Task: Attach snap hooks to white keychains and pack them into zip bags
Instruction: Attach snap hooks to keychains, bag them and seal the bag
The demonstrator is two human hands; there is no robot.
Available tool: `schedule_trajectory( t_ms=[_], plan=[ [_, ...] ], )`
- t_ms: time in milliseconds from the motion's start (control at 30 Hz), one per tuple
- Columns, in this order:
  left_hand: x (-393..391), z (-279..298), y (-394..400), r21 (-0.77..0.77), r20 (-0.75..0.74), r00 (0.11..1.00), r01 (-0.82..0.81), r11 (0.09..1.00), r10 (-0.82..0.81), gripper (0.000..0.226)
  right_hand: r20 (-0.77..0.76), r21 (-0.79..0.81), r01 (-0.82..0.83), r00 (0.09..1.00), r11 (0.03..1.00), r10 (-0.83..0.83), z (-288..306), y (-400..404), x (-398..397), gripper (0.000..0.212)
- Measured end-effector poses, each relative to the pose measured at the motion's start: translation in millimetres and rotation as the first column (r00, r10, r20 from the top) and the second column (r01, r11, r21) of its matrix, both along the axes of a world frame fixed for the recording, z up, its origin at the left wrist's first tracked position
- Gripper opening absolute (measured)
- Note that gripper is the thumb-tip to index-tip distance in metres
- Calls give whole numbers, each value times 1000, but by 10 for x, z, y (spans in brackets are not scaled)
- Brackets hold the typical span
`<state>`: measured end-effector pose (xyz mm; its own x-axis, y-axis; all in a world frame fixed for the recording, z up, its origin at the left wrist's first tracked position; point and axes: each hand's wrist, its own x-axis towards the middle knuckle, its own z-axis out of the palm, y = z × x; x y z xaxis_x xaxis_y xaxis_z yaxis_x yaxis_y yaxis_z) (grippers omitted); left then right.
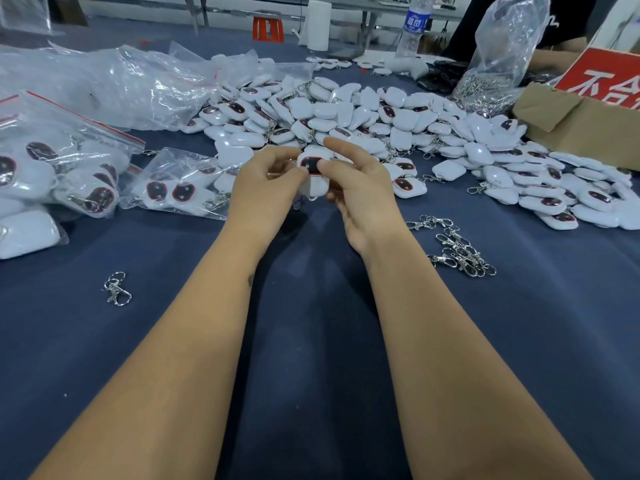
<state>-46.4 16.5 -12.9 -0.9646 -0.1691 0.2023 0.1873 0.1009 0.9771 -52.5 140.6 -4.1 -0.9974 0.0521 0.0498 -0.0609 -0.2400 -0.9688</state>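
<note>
My left hand (pixel 268 181) and right hand (pixel 356 188) pinch one white keychain (pixel 311 169) above the bench (pixel 311 341), steadying it, I judge, for a snap hook.

A bench (pixel 311 341) covered in dark blue cloth is seen. Behind it, an orange stool (pixel 267 28), grey metal table legs (pixel 364 27) and a pale floor (pixel 138 12) are lit evenly.

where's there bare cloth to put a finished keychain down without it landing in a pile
Bare cloth lies near you, between the lone hook on the left and the hook cluster on the right, under both forearms. The far side is crowded: filled bags at left, the keychain pile across the middle and right.
</note>
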Motion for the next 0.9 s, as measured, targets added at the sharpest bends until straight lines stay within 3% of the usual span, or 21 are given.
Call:
schedule_trajectory(
  t_ms=[133, 333, 733, 900],
  plan=[
    [23, 15, -12, 27, -24, 998, 55, 998, -54, 22, 7, -9, -2, 1000, 1000, 2, 5, -12, -4, 30],
    [0, -11, -42, 57, 2, 998, 62, 996, -62, 21, -45, 216, -61, 996, 974, 72, -30, -71, 25, 29],
    [1, -21, -36, 48, 10, 995, 99, 994, -100, 24, -5, 272, -24, 1000, 962, 26, -14, -55, 25, 28],
    [-18, -24, -32, 32, 30, 997, 76, 997, -76, 18, -31, 224, -72, 996, 972, 81, -24, -71, 20, 24]
  ],
)
